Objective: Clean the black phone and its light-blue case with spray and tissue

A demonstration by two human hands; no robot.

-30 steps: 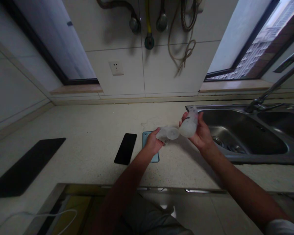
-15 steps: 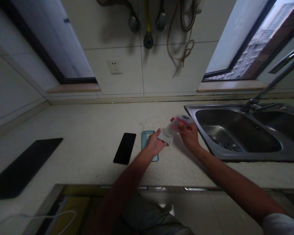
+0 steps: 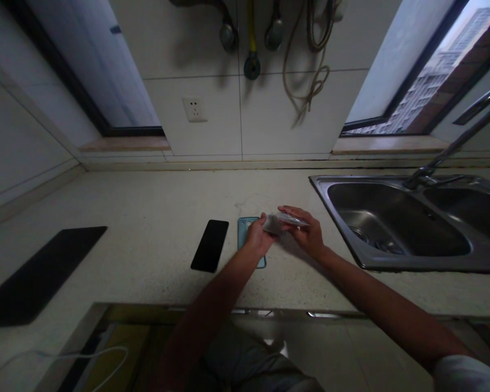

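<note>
Between my two hands is a small clear plastic packet (image 3: 293, 219), tilted so that its right part shows nearly edge-on. My left hand (image 3: 258, 237) pinches its greyish-white left end between thumb and fingers. From the right, my right hand (image 3: 307, 233) grips the other end, fingers over the far side. Under my left hand a light blue phone case (image 3: 242, 231) lies on the counter, partly covered by the hand and wrist. Beside it, to the left, lies a black phone (image 3: 210, 246), dark side up. What is inside the packet cannot be made out.
The pale countertop (image 3: 155, 218) runs along a tiled wall. A steel double sink (image 3: 392, 223) with a faucet (image 3: 453, 144) is set in at the right. At far left lies a dark flat panel (image 3: 44, 275); a white cable (image 3: 85, 355) hangs below it.
The packet has tipped from showing its broad face with a pink band to nearly edge-on. My right hand has shifted left and slightly down, its fingers now around the far side.
</note>
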